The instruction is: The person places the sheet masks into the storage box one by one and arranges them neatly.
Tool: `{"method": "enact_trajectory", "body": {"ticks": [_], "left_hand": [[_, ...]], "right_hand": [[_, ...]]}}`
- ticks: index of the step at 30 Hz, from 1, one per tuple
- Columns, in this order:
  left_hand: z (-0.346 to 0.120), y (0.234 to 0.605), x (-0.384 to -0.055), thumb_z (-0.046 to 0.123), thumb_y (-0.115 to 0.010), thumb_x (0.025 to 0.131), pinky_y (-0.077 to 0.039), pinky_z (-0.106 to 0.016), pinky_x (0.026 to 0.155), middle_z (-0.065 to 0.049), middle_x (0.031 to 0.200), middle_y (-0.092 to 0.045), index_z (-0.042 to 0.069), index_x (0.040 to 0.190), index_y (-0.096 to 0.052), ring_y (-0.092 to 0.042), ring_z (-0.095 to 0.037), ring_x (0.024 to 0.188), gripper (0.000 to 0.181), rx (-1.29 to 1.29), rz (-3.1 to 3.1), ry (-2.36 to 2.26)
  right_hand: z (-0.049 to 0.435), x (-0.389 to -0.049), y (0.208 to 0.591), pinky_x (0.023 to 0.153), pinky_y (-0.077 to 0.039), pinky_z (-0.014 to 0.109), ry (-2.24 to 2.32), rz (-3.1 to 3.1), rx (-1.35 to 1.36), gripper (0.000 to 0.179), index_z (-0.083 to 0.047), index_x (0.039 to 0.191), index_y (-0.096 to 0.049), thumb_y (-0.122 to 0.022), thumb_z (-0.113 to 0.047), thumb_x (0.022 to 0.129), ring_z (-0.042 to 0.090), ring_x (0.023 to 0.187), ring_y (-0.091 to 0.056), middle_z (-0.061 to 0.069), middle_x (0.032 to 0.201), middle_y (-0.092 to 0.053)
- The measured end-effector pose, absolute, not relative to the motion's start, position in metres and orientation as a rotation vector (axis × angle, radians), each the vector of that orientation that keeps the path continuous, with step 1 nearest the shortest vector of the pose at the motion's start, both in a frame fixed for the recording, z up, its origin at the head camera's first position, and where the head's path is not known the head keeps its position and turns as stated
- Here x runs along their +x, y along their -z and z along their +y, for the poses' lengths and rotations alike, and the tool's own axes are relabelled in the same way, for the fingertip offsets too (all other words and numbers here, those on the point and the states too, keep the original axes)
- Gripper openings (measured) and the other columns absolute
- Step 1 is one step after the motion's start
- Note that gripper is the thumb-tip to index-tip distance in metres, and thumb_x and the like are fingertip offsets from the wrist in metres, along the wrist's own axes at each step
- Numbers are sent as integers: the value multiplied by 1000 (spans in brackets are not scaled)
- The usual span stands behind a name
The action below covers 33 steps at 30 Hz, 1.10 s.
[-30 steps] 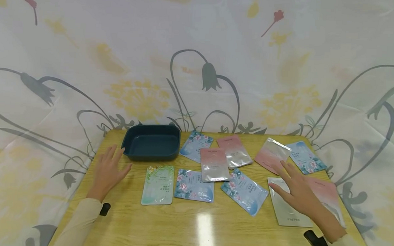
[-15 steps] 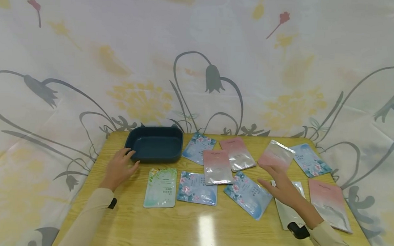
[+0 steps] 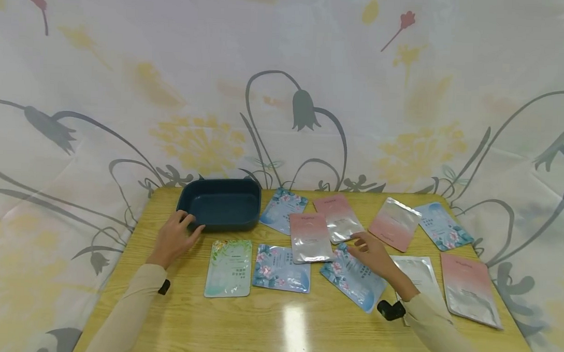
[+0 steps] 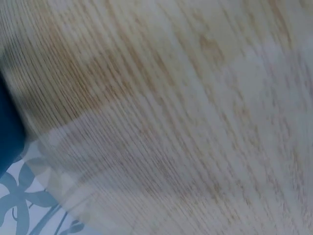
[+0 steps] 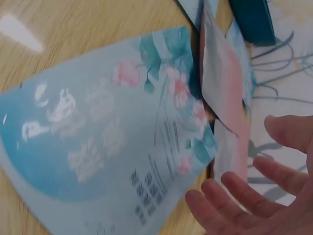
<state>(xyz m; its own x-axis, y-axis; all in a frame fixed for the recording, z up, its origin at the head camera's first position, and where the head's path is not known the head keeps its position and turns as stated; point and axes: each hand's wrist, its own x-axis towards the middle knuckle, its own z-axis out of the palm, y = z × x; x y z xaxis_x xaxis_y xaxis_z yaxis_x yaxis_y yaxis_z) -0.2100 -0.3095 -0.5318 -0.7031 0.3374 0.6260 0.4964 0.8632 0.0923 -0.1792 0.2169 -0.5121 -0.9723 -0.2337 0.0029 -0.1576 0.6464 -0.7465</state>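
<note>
Ten sachets (image 3: 228, 269) lie outside the bin (image 3: 229, 227); left hand (image 3: 173, 238) at its rim, finger grip unclear; right hand (image 3: 376, 258) rightward, fingers spread.

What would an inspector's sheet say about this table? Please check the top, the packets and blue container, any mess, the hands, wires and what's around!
Surface: wood-grain table, with a bright glare streak on its near part.
Job's things: dark blue rectangular container at the back left; ten flat packets, some overlapping: four blue floral packets, four pink-and-silver packets, one green leafy packet, one whitish packet partly hidden.
Clutter: nothing seen.
Hands: left hand at the container's front-left corner, grip unclear; right hand, fingers spread, holding nothing, over a blue floral packet.
Cables: nothing seen.
Surroundings: flower-patterned backdrop behind the table and at its sides.
</note>
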Motion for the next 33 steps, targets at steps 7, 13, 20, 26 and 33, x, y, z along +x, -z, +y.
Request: {"method": "enact_trajectory", "body": {"ticks": [7, 13, 20, 26, 33], "left_hand": [[-309, 532, -208, 56, -36, 97, -42, -36, 49, -11, 78, -47, 3, 82, -59, -44, -26, 63, 59, -602, -2381, 337], [-309, 534, -205, 52, -34, 99, -42, -35, 49, -10, 79, -49, 2, 83, -60, -45, -27, 66, 59, -645, -2351, 318], [-304, 537, -207, 47, -34, 101, -45, -38, 58, -12, 82, -50, 1, 87, -61, -46, -29, 69, 55, -678, -2335, 328], [-299, 537, -211, 47, -37, 101, -39, -38, 59, -12, 76, -45, 1, 81, -57, -41, -27, 64, 54, -644, -2308, 310], [-301, 537, -213, 33, -55, 96, -38, -42, 62, -15, 77, -45, 0, 83, -56, -41, -31, 66, 36, -646, -2313, 291]], "right_hand": [[192, -185, 519, 57, -51, 35, 1357, 2619, -61, 36, 4, 112, -56, -69, -18, 87, 26, 70, -63, 16, 90, -63], [170, -182, 526, 50, -47, 31, 1343, 2638, 94, 42, 4, 105, -56, -78, -20, 78, 18, 48, -57, 9, 71, -59], [156, -181, 530, 46, -47, 26, 1283, 2756, 205, 49, 4, 95, -56, -88, -12, 61, 13, 43, -55, 8, 66, -57], [150, -179, 533, 43, -46, 27, 1262, 2815, 228, 44, 4, 89, -56, -87, -4, 59, 12, 40, -53, 9, 66, -57], [143, -183, 533, 42, -47, 28, 1368, 2751, 313, 41, 7, 91, -58, -81, 9, 58, 14, 40, -55, 11, 66, -58]]}}
